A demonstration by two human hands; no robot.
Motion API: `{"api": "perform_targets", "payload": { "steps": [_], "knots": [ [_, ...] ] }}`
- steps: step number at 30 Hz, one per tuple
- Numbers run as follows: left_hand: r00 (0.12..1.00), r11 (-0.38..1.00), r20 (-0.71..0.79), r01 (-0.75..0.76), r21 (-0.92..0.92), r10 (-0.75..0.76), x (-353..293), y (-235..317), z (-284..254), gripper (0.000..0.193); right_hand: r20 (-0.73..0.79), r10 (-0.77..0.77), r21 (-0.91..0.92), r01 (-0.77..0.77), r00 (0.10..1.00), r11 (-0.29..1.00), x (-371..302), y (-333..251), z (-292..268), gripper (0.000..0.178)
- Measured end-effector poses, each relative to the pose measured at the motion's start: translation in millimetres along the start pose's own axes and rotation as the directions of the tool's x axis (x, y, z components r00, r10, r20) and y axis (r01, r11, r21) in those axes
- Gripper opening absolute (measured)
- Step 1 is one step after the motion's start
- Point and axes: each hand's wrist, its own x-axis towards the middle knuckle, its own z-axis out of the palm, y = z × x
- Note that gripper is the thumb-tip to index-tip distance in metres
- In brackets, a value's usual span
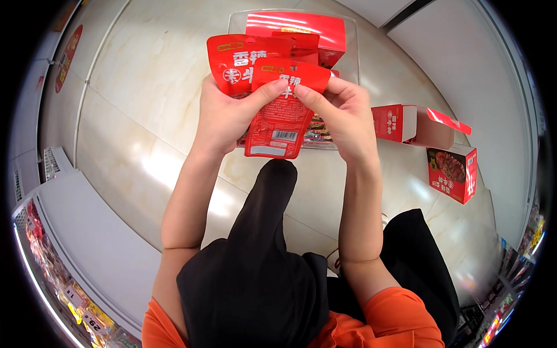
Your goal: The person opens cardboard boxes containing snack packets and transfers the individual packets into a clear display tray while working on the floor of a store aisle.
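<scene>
Both my hands are raised in front of me, closed on red snack pouches. My left hand (229, 119) has its thumb on the front pouch (272, 130), whose back carries a barcode and a white strip. A second red pouch (217, 52) fans out behind it on the left, also in my left hand's grip. With thumb on the front, my right hand (351, 116) pinches the upper right part of the front pouch; its fingers are partly hidden behind. Another red pouch edge (304, 42) shows behind these, and I cannot tell what holds it.
Beyond my hands, a clear plastic bin (354, 46) on the tiled floor (139, 75) holds a red box (296, 24) and colourful packets. To the right lie an opened red carton (432, 130) and another red box (455, 174). Stocked shelves (52, 261) line the left side; white cabinets (464, 64) the right.
</scene>
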Motion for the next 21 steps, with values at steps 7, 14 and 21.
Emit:
{"api": "perform_targets", "payload": {
  "steps": [7,14,21],
  "knots": [
    [0.994,0.982,-0.023,-0.106,0.156,0.111,1.7,0.8,5.7,0.023,-0.065,-0.114,-0.132,0.105,0.991,0.986,-2.5,5.2,9.1,0.020],
    [0.997,0.996,-0.025,-0.078,0.052,0.080,3.8,4.3,9.5,0.022,-0.165,-0.209,-0.206,0.173,0.964,0.963,-5.4,0.8,10.0,0.019],
    [0.997,0.952,0.067,0.044,-0.303,-0.025,11.0,0.2,-7.5,0.022,-0.250,-0.087,0.220,0.145,0.964,0.965,-12.8,-27.3,-45.1,0.018]
  ]
}}
